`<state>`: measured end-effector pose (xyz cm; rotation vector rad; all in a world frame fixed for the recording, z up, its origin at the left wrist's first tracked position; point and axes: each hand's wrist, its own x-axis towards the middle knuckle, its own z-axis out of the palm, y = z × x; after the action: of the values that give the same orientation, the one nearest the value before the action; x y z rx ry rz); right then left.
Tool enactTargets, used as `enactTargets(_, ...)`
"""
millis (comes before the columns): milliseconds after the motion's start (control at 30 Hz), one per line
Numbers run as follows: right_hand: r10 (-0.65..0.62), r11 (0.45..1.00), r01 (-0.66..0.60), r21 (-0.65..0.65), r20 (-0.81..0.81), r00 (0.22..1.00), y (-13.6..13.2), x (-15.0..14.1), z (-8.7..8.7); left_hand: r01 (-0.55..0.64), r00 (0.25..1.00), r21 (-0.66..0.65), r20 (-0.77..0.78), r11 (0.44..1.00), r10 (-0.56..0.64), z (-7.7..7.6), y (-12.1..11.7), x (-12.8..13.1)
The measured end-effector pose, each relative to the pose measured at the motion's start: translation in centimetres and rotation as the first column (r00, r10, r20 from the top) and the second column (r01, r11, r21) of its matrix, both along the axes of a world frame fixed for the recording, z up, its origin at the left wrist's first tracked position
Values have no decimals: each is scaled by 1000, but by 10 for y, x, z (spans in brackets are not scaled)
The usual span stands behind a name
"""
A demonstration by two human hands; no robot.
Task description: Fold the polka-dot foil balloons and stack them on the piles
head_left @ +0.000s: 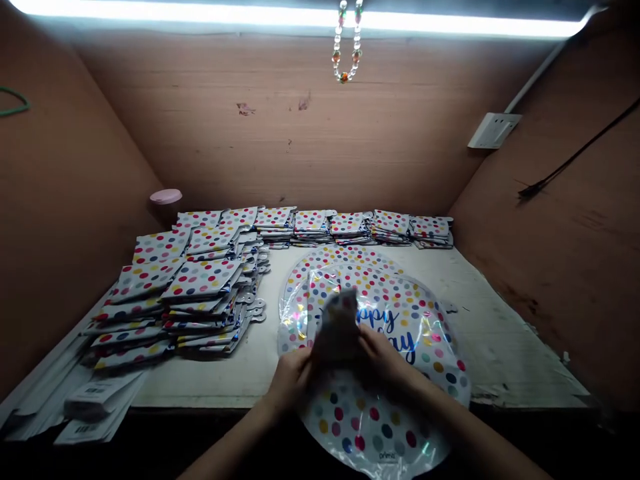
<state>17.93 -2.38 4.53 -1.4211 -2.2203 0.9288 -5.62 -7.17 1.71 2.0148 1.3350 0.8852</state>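
Note:
A round foil balloon (385, 373) with coloured polka dots and blue "Happy Birthday" lettering lies flat on the bench, partly under my hands. My left hand (293, 378) and my right hand (383, 355) pinch a blurred, folded piece of dotted foil (337, 327) that stands up between them. Motion blur hides its exact shape, and I cannot tell whether it belongs to the balloon. A second dotted foil balloon (320, 280) lies partly beneath the first, towards the back.
Several stacks of folded polka-dot foil balloons (200, 280) cover the bench's left side and back edge. Paper packets (95, 407) lie at the front left. Wooden walls enclose the bench, with a wall switch (494, 130), black cable (575, 150), hanging beads (345, 43) and pink lid (165, 196).

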Motion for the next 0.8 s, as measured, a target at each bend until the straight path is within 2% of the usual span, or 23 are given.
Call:
enactTargets(67, -158, 986, 161, -31, 96, 983, 18, -15, 2, -194, 977, -152, 54, 969, 205, 4, 7, 5)
enactTargets(133, -244, 968, 251, -18, 177, 954, 31, -30, 0, -342, 934, -189, 37, 920, 355, 10, 20, 12)
enactTargets(267, -344, 935, 355, 12, 285, 895, 43, -47, -8, -494, 867, -169, -166, 853, 470, 17, 46, 27)
enactTargets(333, -376, 921, 389, 26, 329, 866, 45, -52, -9, -541, 813, -71, -301, 838, 499, 18, 53, 34)
enactTargets(367, -388, 915, 402, 33, 348, 854, 46, -54, -8, -518, 796, 19, -354, 855, 491, 17, 54, 37)
enactTargets(433, -404, 907, 418, 48, 377, 834, 45, -56, -5, -342, 810, 186, -439, 921, 389, 12, 56, 40)
enactTargets(500, -415, 903, 424, 69, 393, 821, 37, -56, 0, -118, 827, 204, -521, 972, 210, 6, 57, 37)
enactTargets(567, -377, 926, 348, 146, 380, 845, 24, -52, 3, -31, 814, 112, -574, 993, 90, 0, 59, 31)
enactTargets(633, -216, 950, 107, 293, 370, 903, 11, -44, 2, -16, 805, 12, -593, 1000, 20, -2, 63, 24)
enactTargets(667, -110, 929, -42, 369, 382, 918, 6, -40, 0, 3, 802, -31, -597, 1000, -21, -1, 64, 21)
enactTargets(733, 71, 842, -282, 460, 424, 903, 3, -32, -6, 56, 786, -116, -607, 992, -116, 6, 67, 15)
enactTargets(800, 166, 790, -382, 480, 431, 887, 6, -26, -11, 107, 763, -172, -618, 979, -192, 15, 66, 8)
